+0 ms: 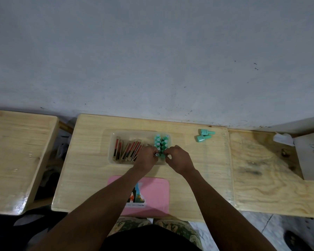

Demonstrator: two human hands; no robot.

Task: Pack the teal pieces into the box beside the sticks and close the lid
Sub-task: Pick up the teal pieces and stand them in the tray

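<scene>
My left hand point(146, 159) and right hand point(178, 160) meet, fingers curled, each pinching one of the nearest teal pieces point(161, 144). These are small capped bottles standing in two rows at the right end of the clear box point(112, 142), beside the red-and-black sticks point(128, 149). Two loose teal bottles point(205, 135) lie on the table point(91, 160), well to the right. My knuckles hide my fingertips, and my forearms partly cover the pink lid point(158, 194).
</scene>
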